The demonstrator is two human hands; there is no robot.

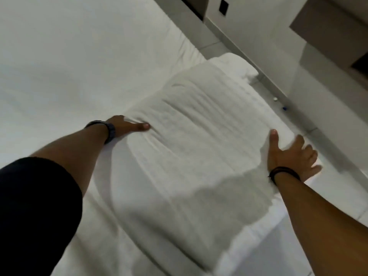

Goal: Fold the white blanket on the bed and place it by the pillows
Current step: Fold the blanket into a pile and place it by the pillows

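The white blanket (191, 140) lies folded into a thick, long bundle along the right side of the bed (59, 66). My left hand (127, 128) is at its left edge, thumb on top and fingers hidden under the fold. My right hand (290, 156) clasps its right edge, thumb pressed on top and fingers spread down the side. A rounded white pillow (237, 62) touches the blanket's far end.
The bed's right edge runs just beyond my right hand, with pale tiled floor (338, 196) below. A grey wall and skirting (278, 90) run along the far right, with small objects (275, 99) on the floor. A dark socket plate (224, 6) sits on the wall.
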